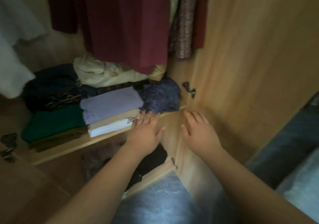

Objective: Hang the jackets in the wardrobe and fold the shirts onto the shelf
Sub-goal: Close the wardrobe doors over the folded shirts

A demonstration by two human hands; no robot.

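A stack of folded shirts (110, 111), lavender on top, then beige and white, lies on the wooden shelf (103, 138) inside the wardrobe. My left hand (146, 130) reaches to the stack's right edge, fingers straight, holding nothing. My right hand (198, 129) hovers flat beside it, in front of the wardrobe's right side panel (241, 68), also holding nothing. A maroon garment (124, 22) hangs above the shelf, with a patterned brown one (184, 25) to its right.
A green folded pile (55, 122) over an olive one lies left of the stack. Dark navy clothes (51, 87), a cream bundle (103, 73) and blue patterned cloth (162, 96) sit behind. White fabric (13, 34) hangs at left. Dark clothes (151, 161) fill the lower compartment.
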